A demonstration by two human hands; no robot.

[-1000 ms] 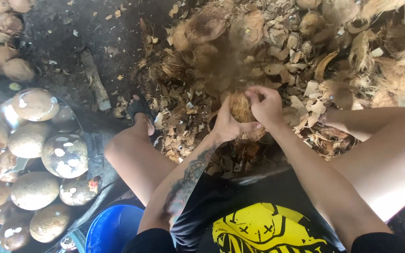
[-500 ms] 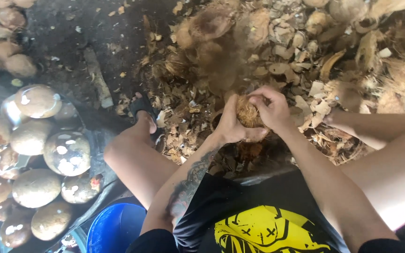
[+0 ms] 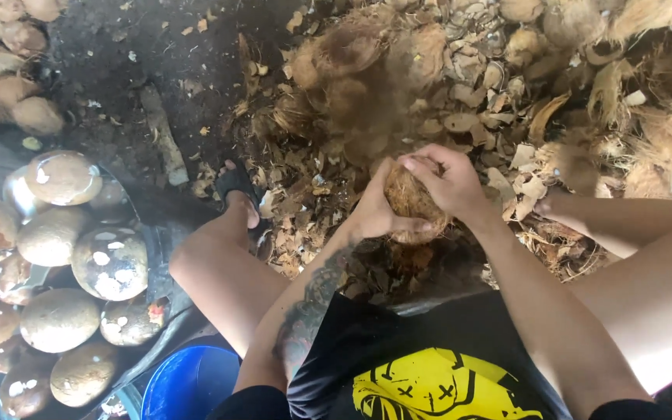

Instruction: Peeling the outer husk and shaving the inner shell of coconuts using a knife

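I hold a brown, fibrous coconut (image 3: pixel 410 198) in front of me with both hands. My left hand (image 3: pixel 375 208) cups it from the left and underneath. My right hand (image 3: pixel 446 180) grips its top and right side, fingers curled over the husk fibres. The coconut is mostly hidden by my fingers. Below it lies a dark heap of husk scraps between my bare knees.
A pile of peeled coconuts (image 3: pixel 56 264) fills a metal basin at the left. A blue bucket (image 3: pixel 188 385) stands by my left thigh. Husk pieces and shell chips (image 3: pixel 507 85) cover the ground ahead. More coconuts (image 3: pixel 9 47) lie at the top left. My sandalled foot (image 3: pixel 236 194) rests on dark soil.
Both hands and the coconut have stayed in nearly the same place. My right hand's fingers have shifted slightly over the top of the coconut.
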